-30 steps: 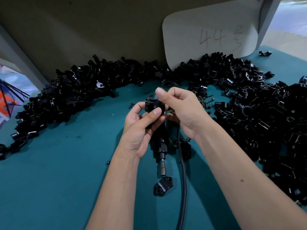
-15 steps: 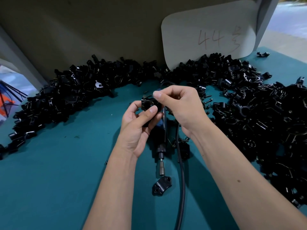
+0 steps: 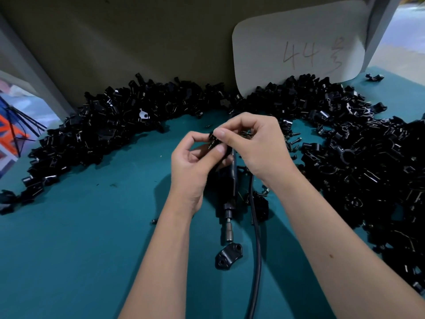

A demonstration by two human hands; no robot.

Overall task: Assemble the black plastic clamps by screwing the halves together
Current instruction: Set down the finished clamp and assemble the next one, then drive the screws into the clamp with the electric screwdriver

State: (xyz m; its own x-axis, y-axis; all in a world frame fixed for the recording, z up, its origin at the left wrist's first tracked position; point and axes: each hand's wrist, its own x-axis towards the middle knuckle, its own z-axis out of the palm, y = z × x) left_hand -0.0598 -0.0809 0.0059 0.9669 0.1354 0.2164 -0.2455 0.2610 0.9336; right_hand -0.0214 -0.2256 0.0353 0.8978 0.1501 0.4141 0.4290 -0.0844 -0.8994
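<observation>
Currently my left hand [image 3: 190, 166] pinches the clamp [image 3: 212, 141] above the bench [image 3: 80, 249], fingers curled round it. My right hand [image 3: 250, 143] pinches a screw at the clamp; seat it square before reaching for the driver [image 3: 228, 217] lying below.

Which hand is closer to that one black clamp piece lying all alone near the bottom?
Left. The left hand is up and left of the lone clamp half; the right hand sits higher and farther back, right of it. Neither touches it.
</observation>
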